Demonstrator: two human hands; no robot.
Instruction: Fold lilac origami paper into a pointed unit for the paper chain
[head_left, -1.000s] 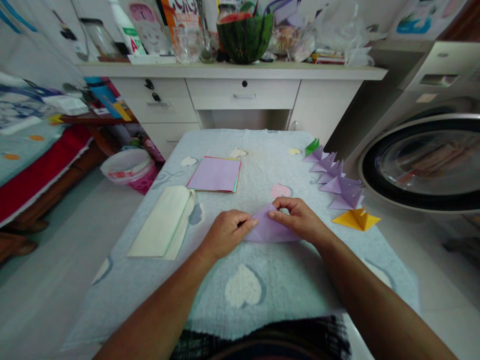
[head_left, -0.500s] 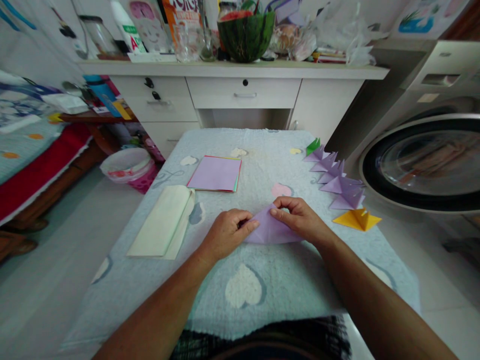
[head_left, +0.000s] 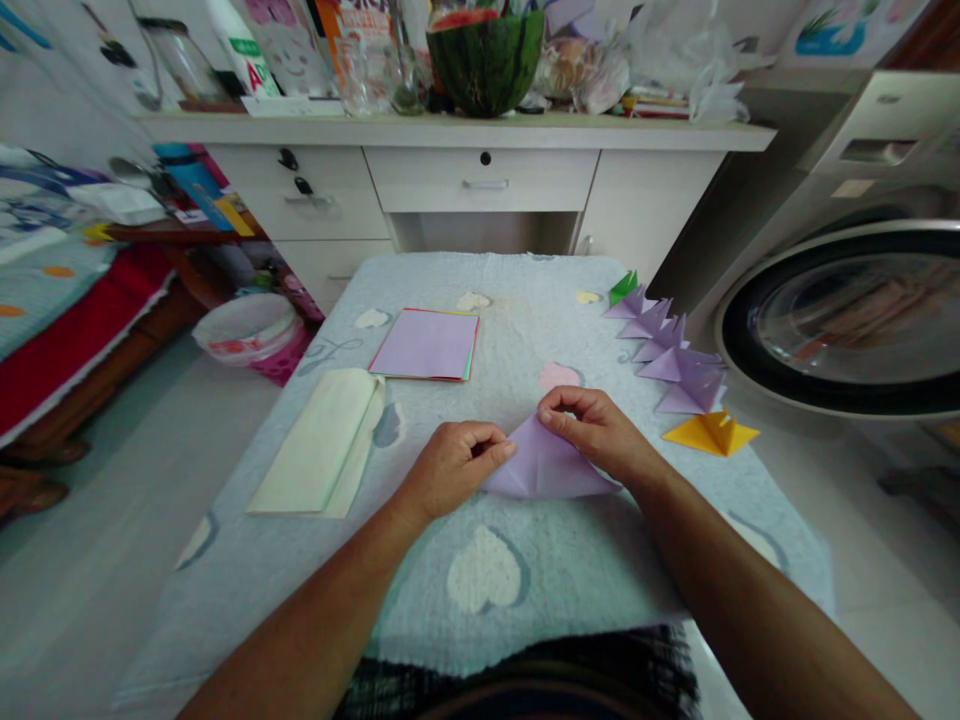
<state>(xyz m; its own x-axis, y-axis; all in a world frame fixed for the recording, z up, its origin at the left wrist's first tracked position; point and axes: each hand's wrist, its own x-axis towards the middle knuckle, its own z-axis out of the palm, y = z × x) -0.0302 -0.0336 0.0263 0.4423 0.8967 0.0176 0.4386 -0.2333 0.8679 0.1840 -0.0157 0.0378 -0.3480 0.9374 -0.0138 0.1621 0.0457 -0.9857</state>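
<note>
While I hold the folded purple sheet (head_left: 547, 472) between both hands, at the near middle of the cloth-covered tabletop (head_left: 390, 595), more of its face shows than a second ago: its near edge has spread toward me, and its right corner juts farther out under my right hand (head_left: 600, 428). What lies around the sheet has kept its place. Its peak points away from me, and its long axis runs left to right along that near edge.

Well to the left of the sheet, and lower, stands a pink bin (head_left: 279, 358). Closer on that side, a folded pale green paper (head_left: 307, 445) lies flat, slanting away from me. Farther from me than the sheet, and left of it, is a stack of square papers (head_left: 427, 345), purple on top with red and green edges showing. At the sheet's left slope, the fingers of my left hand (head_left: 454, 462) pinch its edge. At its peak, my right fingers grip the paper between thumb and index. To the right of the sheet, apart from it, a row of purple folded pieces (head_left: 675, 368) trails away from me, a green folded piece (head_left: 622, 289) at its far end and a yellow folded piece (head_left: 709, 434) at its near end.
</note>
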